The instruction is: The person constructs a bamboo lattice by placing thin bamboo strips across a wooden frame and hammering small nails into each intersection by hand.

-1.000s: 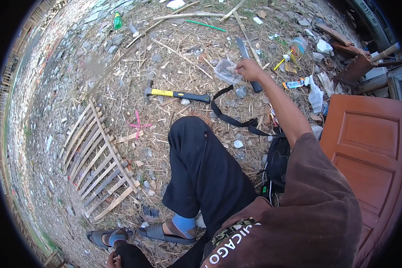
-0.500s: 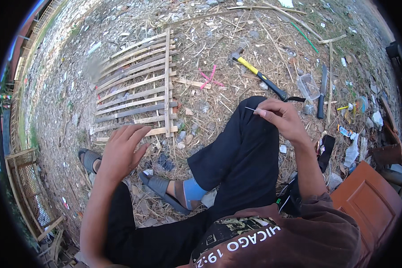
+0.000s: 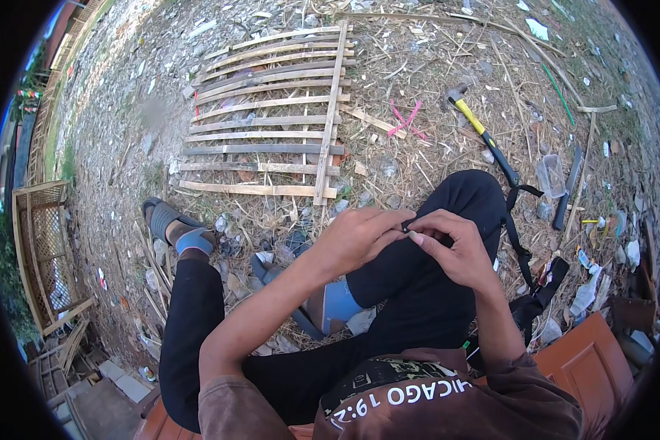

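Above my raised right knee, my two hands meet fingertip to fingertip. A thin metal nail is pinched between them, mostly covered by the fingers. My left hand has its thumb and fingers pressed together at one end of it. On the other side, my right hand grips it between thumb and forefinger. Beyond the knee lies a hammer with a yellow and black handle, touched by neither hand. Ahead to the left, a frame of wooden slats rests on the ground.
To the right are a clear plastic container, a long-bladed knife and a black strap. Crossed pink strips lie beside the slats. A lattice panel stands at far left; an orange-brown wooden panel is behind my right arm.
My left hand has come right and closed on the nail held by my right hand. The view has shifted, so the slats and hammer appear farther right and higher.
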Demonstrator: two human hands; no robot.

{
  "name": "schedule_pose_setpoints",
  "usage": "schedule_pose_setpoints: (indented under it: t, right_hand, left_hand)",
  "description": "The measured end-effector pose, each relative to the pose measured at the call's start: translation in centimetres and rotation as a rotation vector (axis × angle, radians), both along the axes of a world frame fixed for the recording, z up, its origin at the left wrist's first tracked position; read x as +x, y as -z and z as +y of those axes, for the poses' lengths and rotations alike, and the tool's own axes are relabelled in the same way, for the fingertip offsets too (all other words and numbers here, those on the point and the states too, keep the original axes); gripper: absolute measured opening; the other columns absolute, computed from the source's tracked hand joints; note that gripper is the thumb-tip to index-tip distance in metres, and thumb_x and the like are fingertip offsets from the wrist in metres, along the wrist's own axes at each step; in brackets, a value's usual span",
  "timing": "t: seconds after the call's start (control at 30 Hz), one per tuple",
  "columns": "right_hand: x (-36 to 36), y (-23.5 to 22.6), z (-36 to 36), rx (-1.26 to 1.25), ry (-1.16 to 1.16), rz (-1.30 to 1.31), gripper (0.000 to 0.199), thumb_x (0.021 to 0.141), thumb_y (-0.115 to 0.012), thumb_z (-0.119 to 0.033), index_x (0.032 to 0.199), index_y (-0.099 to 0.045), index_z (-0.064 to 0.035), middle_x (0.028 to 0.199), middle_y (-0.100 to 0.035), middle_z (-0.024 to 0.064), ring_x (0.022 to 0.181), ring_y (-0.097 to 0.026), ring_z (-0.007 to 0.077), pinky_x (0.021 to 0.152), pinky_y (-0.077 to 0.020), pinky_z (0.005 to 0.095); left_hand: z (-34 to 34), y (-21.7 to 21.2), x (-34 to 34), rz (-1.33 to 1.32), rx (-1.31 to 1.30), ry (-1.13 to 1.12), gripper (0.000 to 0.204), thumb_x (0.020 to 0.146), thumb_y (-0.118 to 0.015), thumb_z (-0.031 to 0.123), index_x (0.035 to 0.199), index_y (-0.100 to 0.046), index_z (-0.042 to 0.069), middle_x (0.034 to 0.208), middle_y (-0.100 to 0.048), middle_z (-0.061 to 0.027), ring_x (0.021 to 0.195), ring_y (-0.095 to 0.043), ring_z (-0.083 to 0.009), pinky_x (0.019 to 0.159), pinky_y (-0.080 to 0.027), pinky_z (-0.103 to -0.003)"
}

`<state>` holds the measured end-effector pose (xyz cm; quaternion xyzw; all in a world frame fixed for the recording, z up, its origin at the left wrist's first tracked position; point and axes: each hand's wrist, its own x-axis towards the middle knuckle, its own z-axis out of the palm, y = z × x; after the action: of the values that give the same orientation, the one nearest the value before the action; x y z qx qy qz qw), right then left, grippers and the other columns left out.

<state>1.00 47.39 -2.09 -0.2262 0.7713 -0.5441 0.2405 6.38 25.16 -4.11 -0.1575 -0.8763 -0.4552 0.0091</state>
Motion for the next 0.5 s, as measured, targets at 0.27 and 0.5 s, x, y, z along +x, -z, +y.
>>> schedule_pose_setpoints:
  t: [0.27, 0.5]
  right_hand:
    - [-9.4, 5.6, 17.6, 0.582, 0.646, 0.265, 0.030, 0.093, -0.067, -0.018, 0.119, -0.066, -0.0033, 0.094, -0.068, 0.0077, 0.079, -0.062, 0.0155, 0.072, -0.0498, 0.0310]
    - [-13.3, 13.3, 34.6, 0.912, 0.780, 0.305, 0.043, 0.089, -0.068, -0.025, 0.127, -0.062, -0.0051, 0.113, -0.066, 0.0198, 0.104, -0.064, 0.0352, 0.090, -0.0489, 0.0432]
  left_hand:
    - [-10.9, 9.3, -7.2, -0.191, 0.515, -0.765, 0.019, 0.091, -0.074, 0.007, 0.107, -0.075, -0.003, 0.092, -0.075, -0.0059, 0.083, -0.068, -0.0093, 0.075, -0.053, -0.025]
    - [-11.8, 14.4, -9.1, -0.247, 0.564, -0.913, 0.021, 0.091, -0.073, 0.007, 0.110, -0.074, -0.004, 0.092, -0.075, -0.0082, 0.081, -0.067, -0.0107, 0.074, -0.053, -0.025]
